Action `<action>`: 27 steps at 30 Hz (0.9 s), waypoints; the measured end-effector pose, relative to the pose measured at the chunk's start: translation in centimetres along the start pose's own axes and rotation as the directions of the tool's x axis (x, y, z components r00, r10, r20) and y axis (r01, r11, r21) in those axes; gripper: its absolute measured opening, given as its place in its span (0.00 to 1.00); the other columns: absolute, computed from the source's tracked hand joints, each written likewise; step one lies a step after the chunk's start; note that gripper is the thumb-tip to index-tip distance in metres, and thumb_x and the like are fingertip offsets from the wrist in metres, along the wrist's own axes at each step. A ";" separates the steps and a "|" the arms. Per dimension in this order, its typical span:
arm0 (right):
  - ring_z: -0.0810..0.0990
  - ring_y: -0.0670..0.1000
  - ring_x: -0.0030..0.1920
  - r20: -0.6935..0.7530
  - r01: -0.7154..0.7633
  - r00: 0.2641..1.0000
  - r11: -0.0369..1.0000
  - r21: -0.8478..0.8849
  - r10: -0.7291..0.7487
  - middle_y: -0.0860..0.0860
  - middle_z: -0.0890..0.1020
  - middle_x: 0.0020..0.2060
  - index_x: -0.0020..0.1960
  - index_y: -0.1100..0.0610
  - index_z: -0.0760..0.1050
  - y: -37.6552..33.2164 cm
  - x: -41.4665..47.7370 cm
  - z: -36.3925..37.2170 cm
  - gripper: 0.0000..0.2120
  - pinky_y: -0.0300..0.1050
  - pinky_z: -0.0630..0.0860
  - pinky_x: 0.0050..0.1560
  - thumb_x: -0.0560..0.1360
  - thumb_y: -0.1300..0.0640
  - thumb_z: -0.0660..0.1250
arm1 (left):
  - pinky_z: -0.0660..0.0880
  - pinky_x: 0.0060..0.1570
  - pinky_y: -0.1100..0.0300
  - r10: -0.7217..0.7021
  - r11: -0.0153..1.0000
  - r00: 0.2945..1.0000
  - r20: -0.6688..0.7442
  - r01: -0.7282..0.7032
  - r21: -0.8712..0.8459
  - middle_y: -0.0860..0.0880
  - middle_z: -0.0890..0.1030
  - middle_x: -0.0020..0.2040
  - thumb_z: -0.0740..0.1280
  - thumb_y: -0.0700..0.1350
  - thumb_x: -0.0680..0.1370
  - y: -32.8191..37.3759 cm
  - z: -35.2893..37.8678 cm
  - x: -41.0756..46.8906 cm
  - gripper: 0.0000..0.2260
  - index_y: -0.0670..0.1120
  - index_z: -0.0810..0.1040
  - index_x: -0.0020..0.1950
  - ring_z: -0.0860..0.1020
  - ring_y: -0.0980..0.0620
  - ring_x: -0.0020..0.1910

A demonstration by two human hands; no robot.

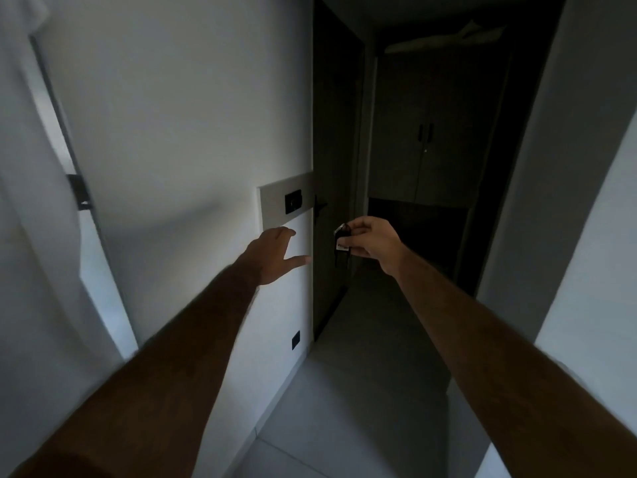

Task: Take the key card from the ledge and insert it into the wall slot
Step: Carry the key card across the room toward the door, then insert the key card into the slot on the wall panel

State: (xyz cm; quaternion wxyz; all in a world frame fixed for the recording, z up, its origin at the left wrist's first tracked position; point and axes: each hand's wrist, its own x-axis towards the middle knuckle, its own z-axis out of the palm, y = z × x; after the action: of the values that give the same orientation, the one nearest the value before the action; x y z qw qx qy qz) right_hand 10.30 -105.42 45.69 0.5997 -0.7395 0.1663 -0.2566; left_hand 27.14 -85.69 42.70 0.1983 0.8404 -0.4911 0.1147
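Note:
My right hand (374, 241) is held out in front of a dark door and pinches the key card (342, 243), a small dark tag with a white label and a metal ring on top. The wall slot (293, 201) is a black rectangle set in a grey panel (272, 205) on the white wall, up and to the left of the card. My left hand (275, 255) is stretched out flat against the wall just below that panel, fingers spread and empty.
A dark door (332, 188) with a black handle (319, 207) stands right of the panel. Beyond it a dim corridor leads to cupboard doors (424, 139). A black socket (295, 339) sits low on the wall. Pale tiled floor (344, 408) runs ahead.

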 end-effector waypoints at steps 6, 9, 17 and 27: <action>0.87 0.47 0.46 0.059 -0.003 0.998 0.999 -0.052 0.006 0.54 0.86 0.49 0.56 0.59 0.80 0.8 5.5 -5.0 0.16 0.38 0.83 0.42 0.70 0.67 0.76 | 0.67 0.71 0.45 -0.024 0.999 0.999 -0.031 0.025 0.037 0.43 0.69 0.76 0.61 0.70 0.75 1.4 2.2 6.0 0.38 0.44 0.65 0.75 0.66 0.44 0.75; 0.87 0.49 0.49 0.085 -0.010 0.996 0.998 -0.060 0.015 0.55 0.86 0.51 0.56 0.60 0.80 1.4 8.1 -6.4 0.16 0.41 0.83 0.45 0.70 0.66 0.76 | 0.68 0.70 0.45 -0.055 0.997 0.998 -0.039 0.057 0.051 0.44 0.69 0.75 0.57 0.74 0.72 1.6 3.0 8.2 0.42 0.44 0.66 0.74 0.66 0.44 0.75; 0.85 0.55 0.55 0.159 -0.012 0.987 1.000 0.028 0.008 0.59 0.84 0.56 0.61 0.64 0.77 2.8 14.2 -8.1 0.18 0.45 0.82 0.50 0.72 0.67 0.73 | 0.69 0.67 0.47 -0.079 0.992 0.996 -0.047 0.083 0.100 0.43 0.71 0.74 0.55 0.77 0.70 -0.1 4.8 14.3 0.45 0.45 0.66 0.74 0.68 0.43 0.73; 0.86 0.56 0.54 0.176 0.013 0.984 0.998 0.066 -0.025 0.60 0.85 0.54 0.62 0.64 0.74 2.7 23.9 -7.5 0.22 0.48 0.83 0.51 0.70 0.69 0.75 | 0.71 0.62 0.48 -0.118 0.986 0.991 -0.071 0.125 0.112 0.42 0.73 0.71 0.55 0.79 0.68 -4.9 5.4 22.8 0.46 0.46 0.68 0.72 0.72 0.42 0.69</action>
State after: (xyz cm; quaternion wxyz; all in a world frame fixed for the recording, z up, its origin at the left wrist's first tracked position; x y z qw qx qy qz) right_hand 25.55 -125.31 48.47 0.6333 -0.7410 0.0970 -0.2011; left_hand 42.62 -103.73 45.65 0.1713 0.8748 -0.4249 0.1579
